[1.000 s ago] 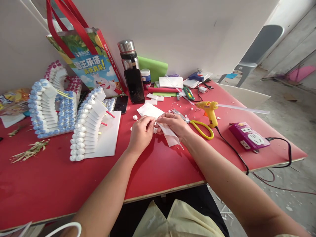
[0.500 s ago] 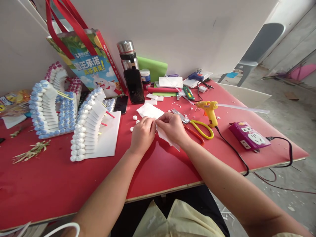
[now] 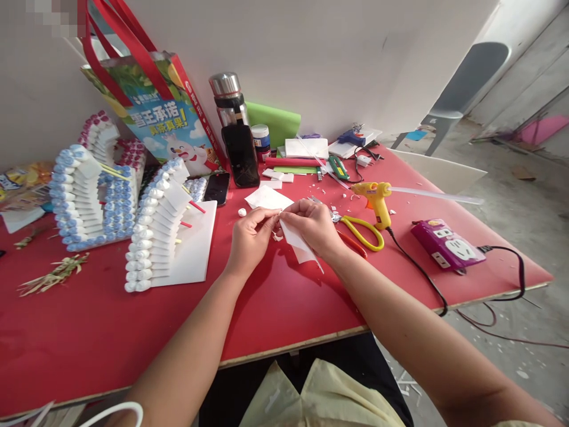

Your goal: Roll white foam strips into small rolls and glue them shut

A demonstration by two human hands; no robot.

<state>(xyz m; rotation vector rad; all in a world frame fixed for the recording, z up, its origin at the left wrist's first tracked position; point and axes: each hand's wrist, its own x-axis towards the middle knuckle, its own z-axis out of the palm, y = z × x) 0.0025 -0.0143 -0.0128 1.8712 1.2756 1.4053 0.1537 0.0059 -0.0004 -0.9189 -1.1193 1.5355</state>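
My right hand [image 3: 313, 225] pinches a thin white paper sheet [image 3: 299, 242], which hangs down below the fingers. My left hand [image 3: 249, 240] is closed in a pinch at the upper left corner of that sheet, its fingertips almost touching the right ones. The bit between the fingertips is too small to make out. Just behind both hands lie more white sheets [image 3: 269, 198]. A small white rolled ball [image 3: 242, 212] rests to the left of my left hand. Beside my right hand are scissors with yellow and red handles [image 3: 363, 234], partly hidden.
A white model with rolled edging [image 3: 144, 252] stands at left, near a blue-and-white one [image 3: 73, 196]. To the right are a yellow glue gun [image 3: 377, 201] and a purple power strip [image 3: 448, 244]. A phone [image 3: 240, 154] leans on a steel flask [image 3: 225, 89] behind.
My left hand has shifted slightly left and its fingers have turned, leaving a small gap below the fingertips. The sheet under my right hand shows wider. The view has moved a little.
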